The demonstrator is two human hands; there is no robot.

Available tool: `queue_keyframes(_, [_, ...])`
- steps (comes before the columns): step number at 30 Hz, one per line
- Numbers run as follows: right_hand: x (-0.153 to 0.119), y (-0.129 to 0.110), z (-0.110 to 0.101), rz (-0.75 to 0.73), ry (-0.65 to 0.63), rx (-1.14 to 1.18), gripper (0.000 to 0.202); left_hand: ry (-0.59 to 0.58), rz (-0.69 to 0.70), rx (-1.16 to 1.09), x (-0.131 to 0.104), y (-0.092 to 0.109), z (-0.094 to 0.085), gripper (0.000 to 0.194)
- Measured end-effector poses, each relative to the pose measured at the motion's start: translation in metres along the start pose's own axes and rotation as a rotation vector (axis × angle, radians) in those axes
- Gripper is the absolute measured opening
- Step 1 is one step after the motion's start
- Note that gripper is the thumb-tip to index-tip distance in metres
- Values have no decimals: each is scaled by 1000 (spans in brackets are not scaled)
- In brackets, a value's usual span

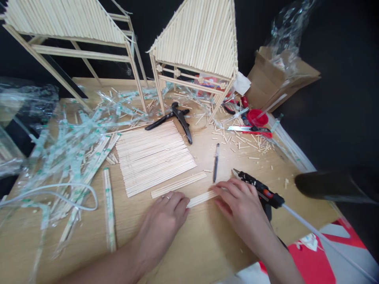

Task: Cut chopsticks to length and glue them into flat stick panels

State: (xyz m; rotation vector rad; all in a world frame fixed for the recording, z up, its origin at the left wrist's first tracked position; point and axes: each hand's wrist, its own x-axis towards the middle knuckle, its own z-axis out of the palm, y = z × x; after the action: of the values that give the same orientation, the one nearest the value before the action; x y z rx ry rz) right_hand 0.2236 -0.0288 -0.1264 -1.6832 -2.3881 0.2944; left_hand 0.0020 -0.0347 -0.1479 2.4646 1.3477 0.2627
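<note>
A short row of wooden chopsticks (203,199) lies side by side on the table between my hands. My left hand (167,215), with a ring on one finger, closes on its left end. At the other end, the fingers of my right hand (238,201) hold the row, and their tips partly hide it. Just beyond lies another narrow row of chopsticks (179,184), apart from a wide panel of chopsticks (154,157). Right beside my right hand rests a black glue gun (260,189) with a pale cord. A pen (216,162) lies above that hand.
Two stick-built house frames (192,39) with sloped roofs stand at the back. Black cutters (177,114) touch the panel. A utility knife (250,130) lies among offcuts. Wrapped chopsticks (109,209) and plastic wrappers cover the left. A cardboard box (266,75) stands back right.
</note>
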Motion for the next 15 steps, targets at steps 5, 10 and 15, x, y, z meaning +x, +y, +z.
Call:
queue_keyframes(5, [-3, 13, 2, 17, -19, 39, 17, -31, -4, -37, 0, 0, -2, 17])
queue_keyframes(10, [2, 11, 0, -10, -61, -25, 19, -42, -8, -43, 1, -1, -2, 16])
queue_keyframes(15, [11, -1, -10, -3, -205, -145, 14, -22, -6, -44, 2, -3, -1, 15])
